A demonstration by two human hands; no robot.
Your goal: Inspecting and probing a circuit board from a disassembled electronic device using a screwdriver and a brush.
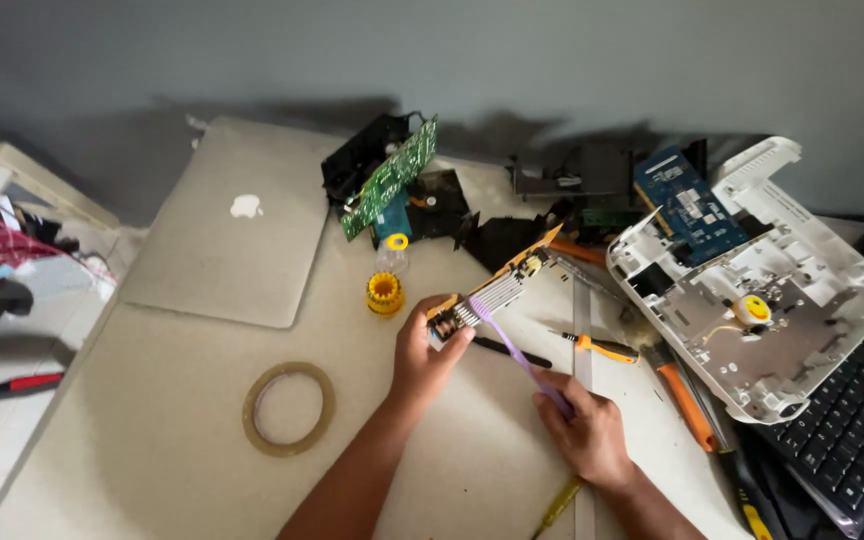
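Observation:
My left hand [424, 350] grips the near end of a narrow orange circuit board [497, 285] with a grey ribbed heat sink, held tilted above the table. In my right hand [584, 428] is a purple toothbrush [512, 350]; its bristle head rests on the board near my left fingers. Both forearms come in from the bottom edge.
A shut silver laptop [227, 220] lies at the back left, a tape roll [289, 408] in front of it. A green circuit board [390, 178], yellow bit holder [385, 293], orange screwdrivers [602, 347], opened white device casing [752, 310] and black keyboard [857, 410] surround the hands.

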